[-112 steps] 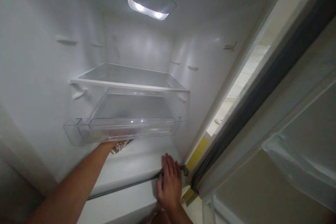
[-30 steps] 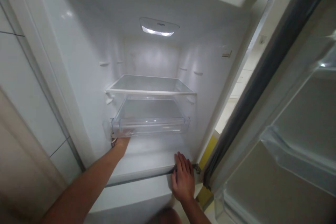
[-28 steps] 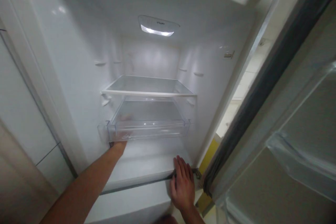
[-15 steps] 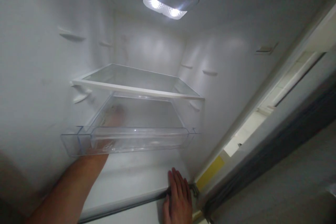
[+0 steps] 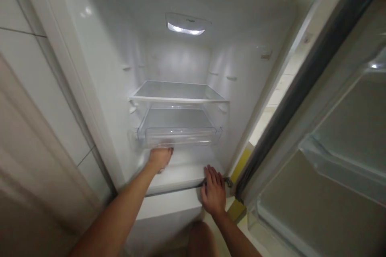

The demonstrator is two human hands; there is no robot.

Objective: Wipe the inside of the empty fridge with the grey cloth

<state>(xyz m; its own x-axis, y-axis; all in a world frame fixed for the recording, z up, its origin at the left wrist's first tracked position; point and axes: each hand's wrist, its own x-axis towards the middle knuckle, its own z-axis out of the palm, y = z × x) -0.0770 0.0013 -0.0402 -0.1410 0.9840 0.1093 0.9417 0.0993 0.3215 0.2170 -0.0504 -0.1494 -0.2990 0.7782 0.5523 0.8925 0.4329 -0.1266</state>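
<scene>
- Left hand [image 5: 161,158] works inside the fridge [image 5: 102,72], fingers curled inward over a small cloth [image 5: 163,168] that barely peeks out beneath, just below the front of the clear drawer [image 5: 181,137] and over the white floor [image 5: 193,164]; whether it touches either, I cannot tell
- Right hand [image 5: 214,192] lies flat across the floor's front edge, fingers straight and side by side, thumb a little apart
- Far left now, white tiles [image 5: 24,64] run alongside the fridge
- Middle, a white-rimmed shelf [image 5: 179,91] sits above the drawer, a lamp [image 5: 187,28] glowing overhead
- Far right, the door [image 5: 343,140] stands open, dark seal [image 5: 301,84] slanting along its edge
</scene>
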